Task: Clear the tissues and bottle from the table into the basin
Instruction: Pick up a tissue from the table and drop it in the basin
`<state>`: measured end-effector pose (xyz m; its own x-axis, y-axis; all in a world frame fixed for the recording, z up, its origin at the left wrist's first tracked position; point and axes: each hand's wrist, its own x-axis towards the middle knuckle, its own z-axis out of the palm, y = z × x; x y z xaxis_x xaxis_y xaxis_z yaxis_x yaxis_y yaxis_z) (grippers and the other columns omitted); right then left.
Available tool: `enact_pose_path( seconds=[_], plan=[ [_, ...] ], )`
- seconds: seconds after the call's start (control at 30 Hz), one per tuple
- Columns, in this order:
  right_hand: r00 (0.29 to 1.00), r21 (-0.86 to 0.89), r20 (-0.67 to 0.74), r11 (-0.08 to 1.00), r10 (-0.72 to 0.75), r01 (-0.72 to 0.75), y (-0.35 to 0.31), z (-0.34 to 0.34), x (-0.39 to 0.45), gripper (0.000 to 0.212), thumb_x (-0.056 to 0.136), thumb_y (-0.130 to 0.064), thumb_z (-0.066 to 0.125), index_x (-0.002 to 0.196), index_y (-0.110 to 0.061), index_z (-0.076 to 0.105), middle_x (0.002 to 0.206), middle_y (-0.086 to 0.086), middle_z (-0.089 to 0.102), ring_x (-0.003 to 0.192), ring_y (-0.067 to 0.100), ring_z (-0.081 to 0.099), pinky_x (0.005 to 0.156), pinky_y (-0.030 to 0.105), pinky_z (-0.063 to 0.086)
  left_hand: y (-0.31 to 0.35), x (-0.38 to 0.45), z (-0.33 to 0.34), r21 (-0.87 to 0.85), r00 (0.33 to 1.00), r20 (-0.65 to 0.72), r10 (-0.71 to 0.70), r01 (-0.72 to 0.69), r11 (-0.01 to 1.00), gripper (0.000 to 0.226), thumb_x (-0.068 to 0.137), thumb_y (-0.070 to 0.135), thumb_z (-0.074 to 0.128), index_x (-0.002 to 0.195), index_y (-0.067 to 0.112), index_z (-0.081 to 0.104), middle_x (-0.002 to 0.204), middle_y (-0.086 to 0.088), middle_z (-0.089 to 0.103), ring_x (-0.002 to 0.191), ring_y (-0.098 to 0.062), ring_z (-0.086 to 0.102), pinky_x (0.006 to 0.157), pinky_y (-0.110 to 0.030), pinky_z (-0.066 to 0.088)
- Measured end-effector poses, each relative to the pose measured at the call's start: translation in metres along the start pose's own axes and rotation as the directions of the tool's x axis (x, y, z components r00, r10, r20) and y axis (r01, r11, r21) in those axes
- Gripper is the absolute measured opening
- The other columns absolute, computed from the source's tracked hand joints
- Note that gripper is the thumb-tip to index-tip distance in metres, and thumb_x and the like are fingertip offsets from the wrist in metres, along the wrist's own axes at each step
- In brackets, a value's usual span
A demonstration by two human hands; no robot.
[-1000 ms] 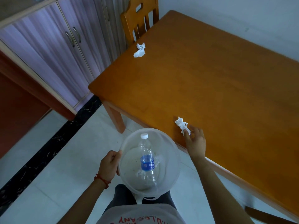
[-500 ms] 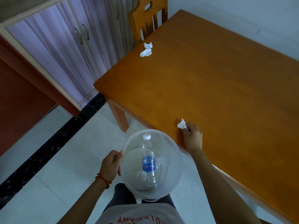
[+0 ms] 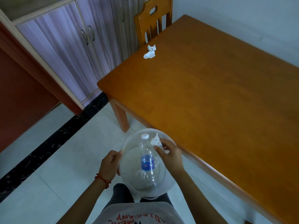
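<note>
A clear plastic basin [image 3: 127,175] hangs in front of me, off the table's near edge, with my left hand [image 3: 110,164] gripping its left rim. Inside it lies a clear water bottle [image 3: 146,160] with a blue label and white cap, beside a bit of white tissue. My right hand [image 3: 169,155] is over the basin, fingers pinched on a crumpled white tissue [image 3: 155,140] above the bottle's neck. Another crumpled tissue [image 3: 149,52] lies on the wooden table [image 3: 210,94] near its far left edge.
A wooden chair [image 3: 153,21] stands tucked against the table's far left side. Purple cabinet doors [image 3: 72,46] line the wall to the left. Pale tiled floor with a black strip [image 3: 48,143] spreads below me.
My right hand has lifted the near tissue off the table's edge and carried it left over the basin. The view has shifted left; the basin stays held.
</note>
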<state>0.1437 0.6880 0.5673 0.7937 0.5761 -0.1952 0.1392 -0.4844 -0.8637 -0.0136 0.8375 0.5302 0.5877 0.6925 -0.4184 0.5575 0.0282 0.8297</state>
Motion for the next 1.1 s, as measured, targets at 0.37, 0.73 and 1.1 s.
enact_pose_path(
  seconds=[0.37,0.73,1.1],
  plan=[
    [0.999,-0.266,-0.029,0.964,-0.018,0.01,0.01,-0.008,0.002,0.041,0.085,-0.04,0.057,0.123,-0.024,0.054,0.134,-0.002,0.052,0.123,0.015,0.044,0.098,0.025,0.029,-0.01,-0.013,-0.022,-0.107,0.985,-0.17,-0.014,-0.005,0.994,0.035,0.085,0.038,0.048,0.061,0.013,0.046,0.053,-0.003,0.047,0.048,-0.016,0.05,0.038,-0.016,0.045],
    [0.969,-0.215,0.2,0.971,0.144,-0.1,-0.004,0.03,0.02,0.032,0.09,-0.03,0.052,0.117,-0.016,0.06,0.108,0.003,0.067,0.09,0.016,0.063,0.09,0.037,0.054,-0.038,-0.045,-0.059,-0.197,0.905,-0.389,-0.173,0.102,0.975,0.032,0.093,0.022,0.04,0.067,0.004,0.047,0.06,-0.013,0.048,0.052,-0.023,0.049,0.046,-0.026,0.045],
    [0.926,-0.217,0.376,0.975,0.033,0.054,-0.065,0.14,0.028,0.026,0.089,-0.026,0.054,0.108,-0.013,0.066,0.097,0.006,0.07,0.086,0.02,0.065,0.086,0.042,0.055,-0.086,-0.074,-0.14,-0.368,0.754,-0.553,-0.354,0.161,0.916,0.034,0.094,0.021,0.04,0.065,0.005,0.048,0.055,-0.012,0.049,0.046,-0.026,0.049,0.043,-0.028,0.046]
  ],
)
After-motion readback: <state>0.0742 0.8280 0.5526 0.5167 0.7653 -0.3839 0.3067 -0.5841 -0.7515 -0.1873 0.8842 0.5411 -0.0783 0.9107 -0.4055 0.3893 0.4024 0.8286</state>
